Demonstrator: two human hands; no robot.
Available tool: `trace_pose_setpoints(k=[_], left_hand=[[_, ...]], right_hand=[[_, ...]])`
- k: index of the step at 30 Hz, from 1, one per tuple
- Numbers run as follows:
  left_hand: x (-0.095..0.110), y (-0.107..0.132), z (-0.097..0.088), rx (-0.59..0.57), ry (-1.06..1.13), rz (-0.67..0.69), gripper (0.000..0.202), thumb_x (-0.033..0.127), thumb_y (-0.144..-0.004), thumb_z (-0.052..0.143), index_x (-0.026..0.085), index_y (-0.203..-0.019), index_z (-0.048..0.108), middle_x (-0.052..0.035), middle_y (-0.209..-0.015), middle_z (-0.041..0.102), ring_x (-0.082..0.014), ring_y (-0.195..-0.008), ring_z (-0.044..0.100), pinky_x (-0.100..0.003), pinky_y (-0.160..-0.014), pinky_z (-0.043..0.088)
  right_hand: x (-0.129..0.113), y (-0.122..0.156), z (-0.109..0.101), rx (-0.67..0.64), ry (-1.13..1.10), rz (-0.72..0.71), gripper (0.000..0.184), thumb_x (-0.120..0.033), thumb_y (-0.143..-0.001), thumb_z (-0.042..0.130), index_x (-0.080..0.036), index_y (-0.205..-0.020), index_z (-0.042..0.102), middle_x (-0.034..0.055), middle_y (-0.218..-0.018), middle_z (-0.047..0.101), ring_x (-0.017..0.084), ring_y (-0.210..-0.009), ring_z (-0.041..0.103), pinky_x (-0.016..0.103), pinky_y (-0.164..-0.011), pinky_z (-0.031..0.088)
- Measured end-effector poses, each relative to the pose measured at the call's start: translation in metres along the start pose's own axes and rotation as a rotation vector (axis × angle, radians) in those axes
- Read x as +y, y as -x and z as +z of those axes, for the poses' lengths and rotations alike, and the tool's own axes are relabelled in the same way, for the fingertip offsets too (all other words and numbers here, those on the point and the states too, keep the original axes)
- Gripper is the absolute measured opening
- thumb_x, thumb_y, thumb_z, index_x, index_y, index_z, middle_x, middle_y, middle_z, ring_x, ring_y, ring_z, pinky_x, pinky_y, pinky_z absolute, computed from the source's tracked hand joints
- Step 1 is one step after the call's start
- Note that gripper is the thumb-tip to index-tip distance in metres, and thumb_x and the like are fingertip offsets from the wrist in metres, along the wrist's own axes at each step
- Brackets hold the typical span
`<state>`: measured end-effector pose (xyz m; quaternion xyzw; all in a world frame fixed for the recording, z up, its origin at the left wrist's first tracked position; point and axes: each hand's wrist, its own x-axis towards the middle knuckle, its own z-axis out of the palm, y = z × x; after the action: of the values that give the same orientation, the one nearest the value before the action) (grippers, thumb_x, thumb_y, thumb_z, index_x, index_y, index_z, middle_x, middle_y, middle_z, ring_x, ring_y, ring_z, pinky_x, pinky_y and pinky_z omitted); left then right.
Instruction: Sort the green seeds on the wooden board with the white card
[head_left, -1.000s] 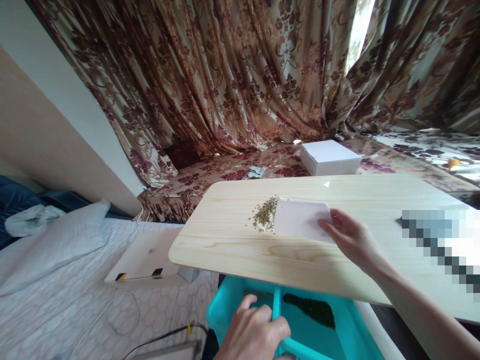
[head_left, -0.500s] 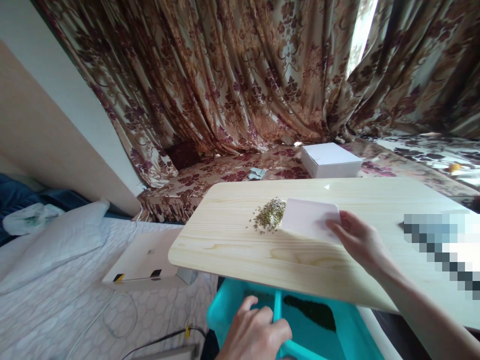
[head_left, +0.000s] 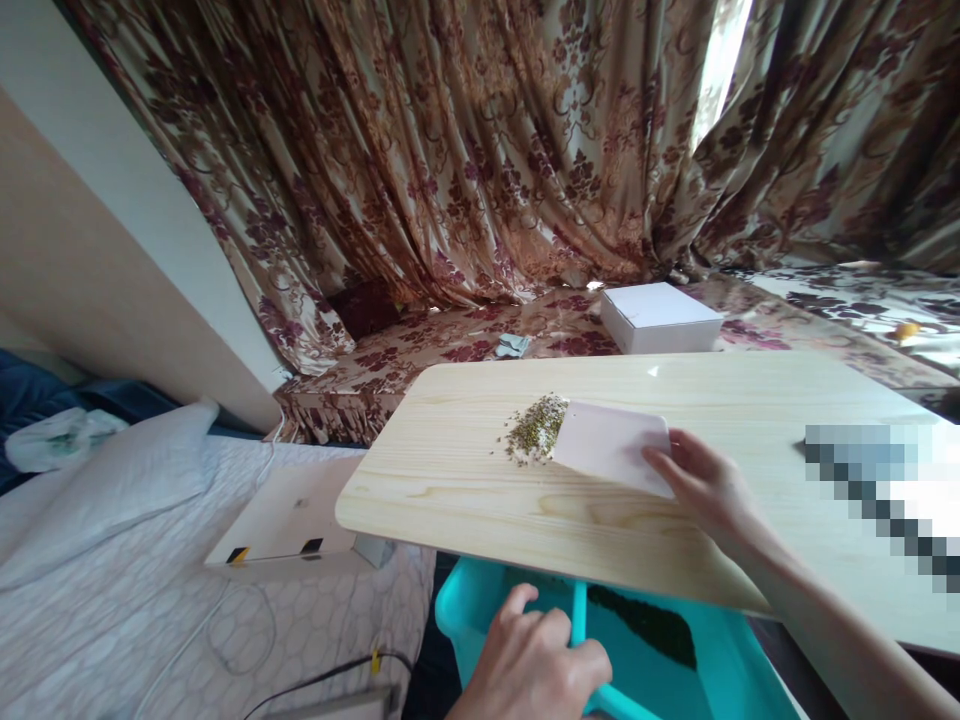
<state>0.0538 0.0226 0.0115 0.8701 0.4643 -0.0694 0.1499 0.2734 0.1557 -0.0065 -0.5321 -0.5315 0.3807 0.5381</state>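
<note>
A flat pale plastic scraper (head_left: 607,445) is pinched at its right end by my right hand (head_left: 705,485), thumb on top. The scraper's left edge meets the right side of a loose pile of mixed green and whitish grains (head_left: 536,430) on the wooden tabletop (head_left: 465,480). Below the near table edge, my left hand (head_left: 536,660) is closed on the divider of a turquoise bin (head_left: 454,610), its fingertips partly hidden. In the bin's right compartment lies a strip of dark green grains (head_left: 652,630).
A white box (head_left: 664,318) stands behind the table on a flower-patterned ledge, with a small folded cloth (head_left: 513,346) nearby. A blurred-out object (head_left: 885,490) lies on the table's right. At left, a bed (head_left: 112,580) holds a pillow (head_left: 142,465), a flat white carton (head_left: 292,510) and cables.
My right hand has slid the scraper a little left against the pile. The turquoise bin has shifted right together with my left hand.
</note>
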Motion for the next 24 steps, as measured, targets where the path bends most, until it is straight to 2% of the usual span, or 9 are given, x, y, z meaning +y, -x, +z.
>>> trace_pose_setpoints(k=[8,13,24], left_hand=[[0.000,-0.002,0.001,0.037,-0.032,0.018,0.028,0.046,-0.079,0.077,0.024,-0.094,0.068,-0.0003,-0.083,0.065,-0.0202,-0.086,0.067,-0.041,-0.103,0.037],[0.001,-0.002,0.002,0.028,0.013,0.015,0.030,0.047,-0.079,0.076,0.023,-0.095,0.068,-0.0026,-0.086,0.066,-0.0211,-0.092,0.066,-0.040,-0.106,0.034],[0.005,-0.002,-0.001,0.026,0.091,-0.060,0.033,0.049,-0.082,0.072,0.021,-0.099,0.068,-0.0057,-0.092,0.066,-0.0231,-0.105,0.060,-0.039,-0.108,0.030]], right_hand=[[-0.002,0.015,0.016,-0.115,-0.055,0.021,0.038,-0.055,-0.064,0.072,-0.023,-0.081,0.063,0.0061,-0.080,0.075,0.023,-0.074,0.069,0.031,-0.062,0.056],[-0.002,0.027,0.020,-0.173,-0.063,0.013,0.041,-0.060,-0.064,0.071,-0.022,-0.079,0.064,0.0073,-0.081,0.075,0.025,-0.077,0.070,0.032,-0.065,0.057],[-0.011,0.064,0.021,-0.381,-0.118,0.055,0.031,-0.049,-0.072,0.070,-0.021,-0.084,0.068,0.0070,-0.080,0.075,0.022,-0.071,0.069,0.028,-0.058,0.056]])
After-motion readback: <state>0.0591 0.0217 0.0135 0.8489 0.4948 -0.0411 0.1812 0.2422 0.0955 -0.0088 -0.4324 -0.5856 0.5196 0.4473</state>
